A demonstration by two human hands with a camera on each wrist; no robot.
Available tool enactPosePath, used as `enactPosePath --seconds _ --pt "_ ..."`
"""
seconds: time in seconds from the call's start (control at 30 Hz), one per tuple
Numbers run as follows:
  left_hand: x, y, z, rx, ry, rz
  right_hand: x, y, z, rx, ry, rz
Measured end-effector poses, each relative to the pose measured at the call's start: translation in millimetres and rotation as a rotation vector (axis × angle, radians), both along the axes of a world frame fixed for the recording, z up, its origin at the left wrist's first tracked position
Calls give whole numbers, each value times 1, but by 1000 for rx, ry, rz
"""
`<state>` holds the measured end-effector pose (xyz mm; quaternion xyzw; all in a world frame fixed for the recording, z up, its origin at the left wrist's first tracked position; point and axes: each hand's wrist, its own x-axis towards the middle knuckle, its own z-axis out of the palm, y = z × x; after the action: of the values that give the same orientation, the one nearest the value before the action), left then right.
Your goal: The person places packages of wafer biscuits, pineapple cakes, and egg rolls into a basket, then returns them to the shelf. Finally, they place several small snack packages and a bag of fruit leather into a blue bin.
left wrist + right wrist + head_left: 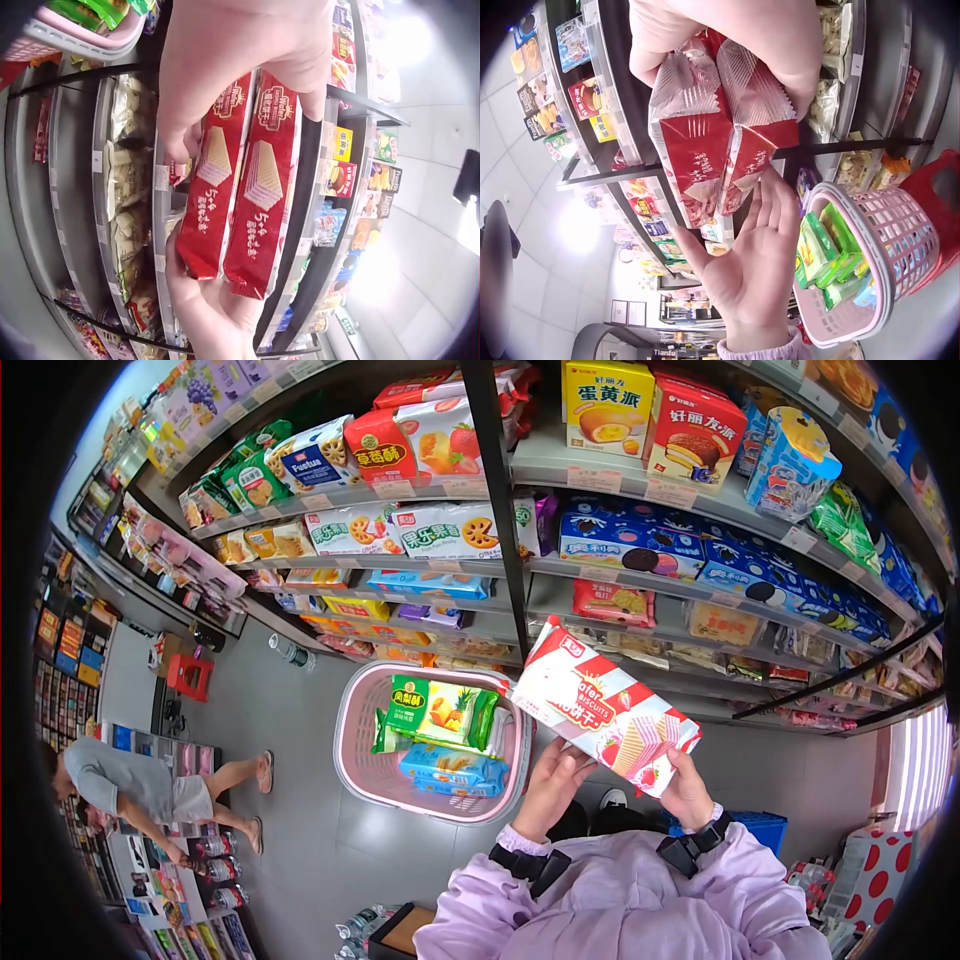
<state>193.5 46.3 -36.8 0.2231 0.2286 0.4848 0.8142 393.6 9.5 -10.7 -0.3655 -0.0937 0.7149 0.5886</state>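
A red-and-white wafer package (610,710) is held tilted in front of the body, its printed face up in the head view. My left hand (553,785) holds its lower edge near the left part; my right hand (688,790) grips the right end, thumb on the near side. From the left wrist, two red side panels (255,180) show between my left hand (247,37) and my right hand (214,315). In the right wrist view, my right hand (735,37) spans the crimped ends (697,127), and my left hand (750,274) supports the far end, palm showing.
A pink basket (345,745) with green packs (440,710) and blue packs (455,768) stands left of the package. Shelves of biscuits and snacks (630,540) run across ahead. A person in grey (150,785) bends at the far left, and a blue crate (758,830) lies at the right.
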Motion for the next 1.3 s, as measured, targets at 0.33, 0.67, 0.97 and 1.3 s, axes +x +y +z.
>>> enactPosePath --seconds 0.33,0.67,0.97,1.3 --pt "2 -5 -59 -253 162 228 88 -34 -14 -15 -165 68" --pt "35 -20 -62 -113 268 -367 179 -83 -12 -97 -185 235" --pt "82 -49 -70 -93 374 -489 220 -112 -21 -166 -201 289" --pt "112 -48 -55 -62 426 -403 245 -103 -34 -165 -125 325"
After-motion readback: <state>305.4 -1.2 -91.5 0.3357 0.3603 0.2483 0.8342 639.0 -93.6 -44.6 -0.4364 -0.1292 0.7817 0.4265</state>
